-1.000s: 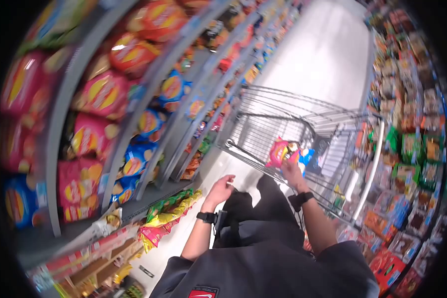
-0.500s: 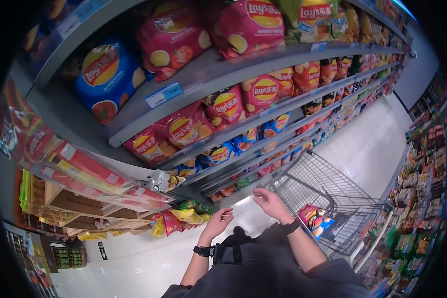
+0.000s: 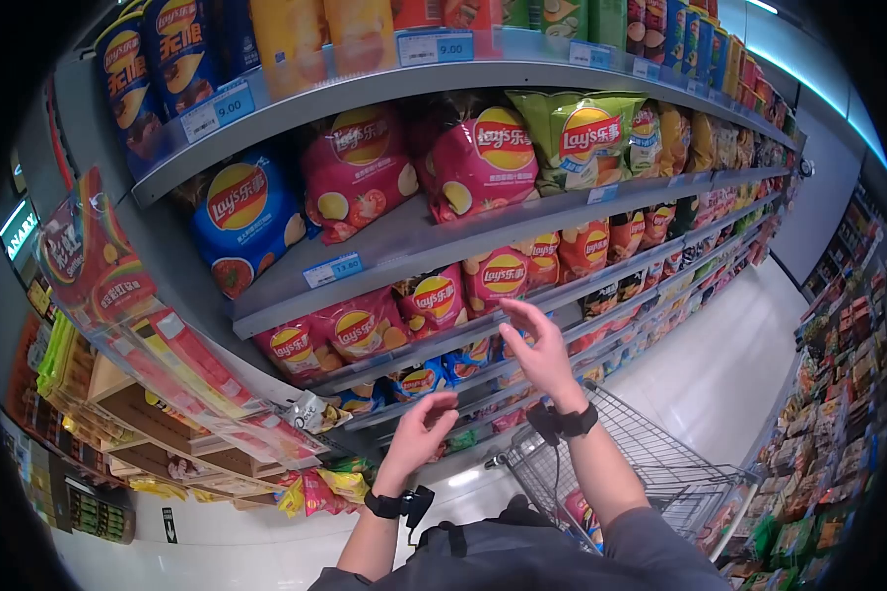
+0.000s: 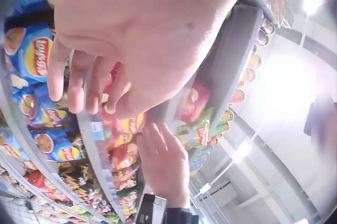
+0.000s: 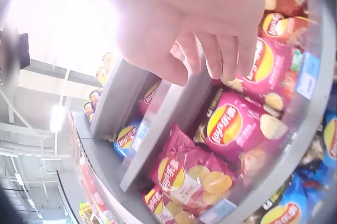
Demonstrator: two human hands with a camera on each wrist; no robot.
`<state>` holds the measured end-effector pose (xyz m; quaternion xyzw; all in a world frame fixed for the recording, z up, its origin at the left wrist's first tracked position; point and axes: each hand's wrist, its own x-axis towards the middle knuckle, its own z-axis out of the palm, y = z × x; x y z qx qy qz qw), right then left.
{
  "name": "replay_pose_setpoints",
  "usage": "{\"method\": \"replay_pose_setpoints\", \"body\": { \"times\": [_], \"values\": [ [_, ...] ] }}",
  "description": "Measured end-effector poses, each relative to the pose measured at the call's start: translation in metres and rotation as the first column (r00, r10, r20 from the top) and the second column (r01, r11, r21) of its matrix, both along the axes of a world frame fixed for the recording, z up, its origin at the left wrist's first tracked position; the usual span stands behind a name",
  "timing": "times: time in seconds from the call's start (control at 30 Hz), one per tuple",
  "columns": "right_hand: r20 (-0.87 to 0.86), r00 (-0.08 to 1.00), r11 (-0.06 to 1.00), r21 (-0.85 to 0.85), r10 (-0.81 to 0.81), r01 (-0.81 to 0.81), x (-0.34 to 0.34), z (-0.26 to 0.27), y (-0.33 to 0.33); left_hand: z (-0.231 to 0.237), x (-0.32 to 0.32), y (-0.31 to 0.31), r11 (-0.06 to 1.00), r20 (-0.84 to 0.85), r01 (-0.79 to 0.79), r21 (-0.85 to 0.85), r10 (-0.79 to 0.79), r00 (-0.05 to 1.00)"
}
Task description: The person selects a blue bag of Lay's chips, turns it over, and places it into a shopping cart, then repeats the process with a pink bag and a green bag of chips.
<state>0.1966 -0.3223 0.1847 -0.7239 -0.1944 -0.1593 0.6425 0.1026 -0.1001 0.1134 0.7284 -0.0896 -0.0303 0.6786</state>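
Observation:
My left hand [image 3: 417, 438] hovers before the chip shelves with its fingers loosely bent, holding nothing. Higher and to the right, my right hand [image 3: 542, 357] is raised in front of the shelf with fingers spread and nothing in its grasp. Just above it sits a pink Lay's chip bag [image 3: 498, 276] in a row with others, including another pink chip bag [image 3: 432, 300]. On the shelf above stand a blue chip bag [image 3: 244, 222], a large pink chip bag [image 3: 483, 158] and a green chip bag [image 3: 581, 138]. In the right wrist view, pink bags [image 5: 229, 124] lie beyond the fingers.
A wire shopping cart [image 3: 650, 453] stands at my right, a chip bag [image 3: 581, 512] partly visible inside, mostly behind my forearm. A hanging candy display [image 3: 187, 364] flanks the left shelf end. Chip canisters [image 3: 182, 54] line the top shelf. Packed goods [image 3: 808, 443] border the aisle's right side.
My right hand has left the chip bags in the cart and risen toward the shelves. The left hand is raised too. The view has turned up to the shelves, and the cart now appears lower.

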Motion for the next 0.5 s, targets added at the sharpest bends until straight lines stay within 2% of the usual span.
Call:
{"method": "replay_pose_setpoints", "body": {
  "times": [0.03, 0.1, 0.17, 0.2, 0.23, 0.3, 0.33, 0.37, 0.5],
  "values": [
    [0.049, 0.999, 1.000, 0.025, 0.008, -0.009, 0.008, 0.013, -0.007, 0.019, 0.006, -0.009, 1.000, 0.001, 0.002, -0.020, -0.002, 1.000],
    [0.125, 0.992, 1.000, -0.014, -0.010, 0.011, 0.023, 0.039, -0.023, 0.049, 0.024, -0.023, 0.998, 0.131, -0.002, 0.066, -0.007, 0.991],
    [0.159, 0.986, 0.998, -0.046, 0.045, -0.038, 0.036, 0.059, -0.037, 0.071, 0.042, -0.039, 0.994, 0.236, -0.104, 0.015, 0.098, 0.967],
    [0.139, 0.989, 0.998, 0.014, 0.055, -0.058, 0.040, 0.069, -0.040, 0.088, 0.047, -0.046, 0.984, 0.314, -0.156, 0.087, 0.121, 0.942],
    [0.116, 0.991, 0.994, 0.077, 0.066, -0.075, 0.044, 0.074, -0.042, 0.102, 0.053, -0.053, 0.989, 0.309, -0.133, 0.060, 0.109, 0.945],
    [0.225, 0.970, 0.995, 0.014, 0.090, -0.096, 0.050, 0.086, -0.048, 0.115, 0.072, -0.063, 0.972, 0.472, -0.213, 0.097, 0.143, 0.870],
    [0.282, 0.956, 0.996, -0.050, 0.084, -0.073, 0.055, 0.090, -0.051, 0.123, 0.076, -0.070, 0.970, 0.425, -0.237, 0.048, 0.195, 0.884],
    [0.335, 0.939, 0.992, -0.113, 0.083, -0.047, 0.060, 0.092, -0.055, 0.127, 0.084, -0.075, 0.968, 0.454, -0.252, -0.017, 0.232, 0.860],
    [0.393, 0.914, 0.993, -0.096, 0.095, -0.063, 0.081, 0.108, -0.059, 0.159, 0.108, -0.088, 0.923, 0.564, -0.365, -0.121, 0.367, 0.740]
  ]
}}
